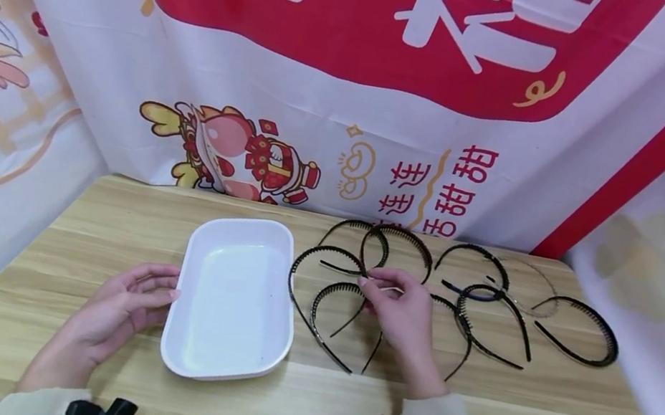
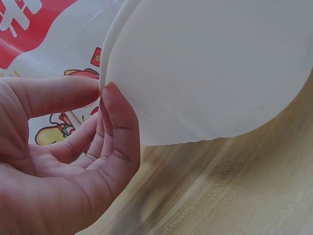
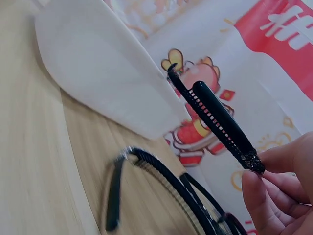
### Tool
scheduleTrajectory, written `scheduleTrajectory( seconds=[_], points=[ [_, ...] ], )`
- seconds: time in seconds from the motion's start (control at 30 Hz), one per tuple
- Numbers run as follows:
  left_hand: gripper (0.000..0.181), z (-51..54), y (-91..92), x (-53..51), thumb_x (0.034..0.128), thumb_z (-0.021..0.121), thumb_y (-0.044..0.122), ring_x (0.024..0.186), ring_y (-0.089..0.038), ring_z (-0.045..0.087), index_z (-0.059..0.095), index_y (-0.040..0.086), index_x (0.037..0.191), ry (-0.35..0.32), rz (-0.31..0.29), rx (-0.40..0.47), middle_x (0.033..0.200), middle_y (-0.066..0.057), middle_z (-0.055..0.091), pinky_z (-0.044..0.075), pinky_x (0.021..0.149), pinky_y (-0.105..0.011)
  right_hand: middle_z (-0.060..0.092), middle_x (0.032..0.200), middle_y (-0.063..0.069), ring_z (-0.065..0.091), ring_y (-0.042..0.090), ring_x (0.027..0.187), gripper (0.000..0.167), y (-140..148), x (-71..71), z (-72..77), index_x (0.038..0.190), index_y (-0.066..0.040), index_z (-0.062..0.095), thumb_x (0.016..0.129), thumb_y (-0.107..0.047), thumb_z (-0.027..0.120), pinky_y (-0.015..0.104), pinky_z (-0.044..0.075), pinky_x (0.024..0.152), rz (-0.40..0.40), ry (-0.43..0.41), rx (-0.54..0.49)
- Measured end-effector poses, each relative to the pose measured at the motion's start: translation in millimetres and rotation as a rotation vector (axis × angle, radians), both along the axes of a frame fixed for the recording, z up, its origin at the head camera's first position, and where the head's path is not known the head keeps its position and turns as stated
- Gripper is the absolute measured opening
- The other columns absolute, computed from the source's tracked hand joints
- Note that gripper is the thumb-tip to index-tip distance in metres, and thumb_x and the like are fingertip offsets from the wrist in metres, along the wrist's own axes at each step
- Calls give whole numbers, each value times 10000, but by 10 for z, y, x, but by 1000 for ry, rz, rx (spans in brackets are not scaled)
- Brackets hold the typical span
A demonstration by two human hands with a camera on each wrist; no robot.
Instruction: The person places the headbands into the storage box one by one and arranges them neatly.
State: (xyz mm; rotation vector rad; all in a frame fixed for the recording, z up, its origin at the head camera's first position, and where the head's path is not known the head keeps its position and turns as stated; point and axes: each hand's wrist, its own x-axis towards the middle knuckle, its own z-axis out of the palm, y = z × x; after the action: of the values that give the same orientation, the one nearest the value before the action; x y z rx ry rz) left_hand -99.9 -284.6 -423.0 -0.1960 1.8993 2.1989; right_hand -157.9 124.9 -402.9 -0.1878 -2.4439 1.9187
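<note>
At the left side of a white tray (image 1: 236, 301), my left hand (image 1: 130, 310) pinches the rim between thumb and fingers. The left wrist view shows this grip close up, with the tray's outer wall (image 2: 205, 83) filling much of it. My right hand (image 1: 398, 308) pinches a black toothed headband (image 1: 321, 341) by one part of its band, just right of the tray. Close up in the right wrist view, the held headband (image 3: 222, 122) has glittery decoration near the fingertips and is raised above another black headband (image 3: 161, 169).
Several more dark headbands, such as a black one (image 1: 611, 346) at the far right, lie spread on the wooden table (image 1: 300, 413). A pale beaded headband (image 1: 546, 278) lies among them. A printed cloth (image 1: 298, 93) hangs behind the table, and cloth also flanks both sides.
</note>
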Motion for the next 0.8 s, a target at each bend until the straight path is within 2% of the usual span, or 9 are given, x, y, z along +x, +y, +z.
scheduleTrajectory(
  seconds=[0.2, 0.37, 0.47, 0.53, 0.6, 0.73, 0.8],
  points=[
    [308, 9, 8, -5, 1024, 657, 0, 1027, -95, 711, 625, 194, 1261, -6, 3, -5, 1113, 74, 721, 650, 909, -307, 783, 1016, 138, 739, 175, 681, 248, -235, -5, 27, 1139, -46, 773, 911, -104, 849, 367, 689, 695, 10, 28, -32],
    [305, 3, 1, -1, 1027, 652, 1, 1024, -94, 710, 626, 198, 1258, -4, 5, -4, 1112, 77, 721, 648, 903, -306, 790, 980, 135, 772, 303, 721, 234, -420, -17, 42, 1125, -42, 770, 912, -105, 845, 456, 694, 712, 68, 50, -31],
    [303, -2, 2, 3, 1027, 648, -4, 1026, -96, 712, 639, 201, 1250, 2, 0, 4, 1113, 74, 726, 648, 900, -307, 785, 969, 139, 765, 285, 706, 235, -527, -27, 55, 1127, -38, 763, 913, -98, 840, 490, 692, 724, 104, 47, -23],
    [304, -8, 4, 5, 1027, 646, -8, 1029, -96, 711, 647, 201, 1248, 9, -5, 11, 1113, 71, 727, 648, 900, -306, 780, 959, 127, 755, 256, 692, 235, -595, -39, 69, 1128, -46, 760, 914, -102, 839, 472, 692, 714, 117, 39, -10],
    [305, -8, 7, 7, 1027, 646, -9, 1030, -93, 710, 652, 205, 1246, 10, -5, 14, 1113, 73, 727, 647, 898, -303, 778, 947, 111, 751, 255, 684, 234, -660, -52, 90, 1131, -53, 757, 920, -114, 836, 403, 683, 674, 126, 32, 7],
    [309, -8, 10, 10, 1028, 641, -14, 1030, -91, 705, 649, 205, 1246, 8, 1, 12, 1112, 73, 721, 646, 893, -298, 785, 926, 99, 770, 367, 725, 213, -785, -62, 134, 1120, -53, 765, 927, -117, 829, 316, 644, 604, 130, 53, 45],
    [314, -12, 7, 9, 1029, 634, -20, 1030, -93, 702, 644, 200, 1252, 8, 2, 12, 1114, 70, 717, 645, 892, -298, 787, 920, 93, 770, 350, 710, 207, -843, -62, 143, 1109, -52, 771, 923, -120, 832, 298, 631, 579, 130, 79, 74]
  ],
)
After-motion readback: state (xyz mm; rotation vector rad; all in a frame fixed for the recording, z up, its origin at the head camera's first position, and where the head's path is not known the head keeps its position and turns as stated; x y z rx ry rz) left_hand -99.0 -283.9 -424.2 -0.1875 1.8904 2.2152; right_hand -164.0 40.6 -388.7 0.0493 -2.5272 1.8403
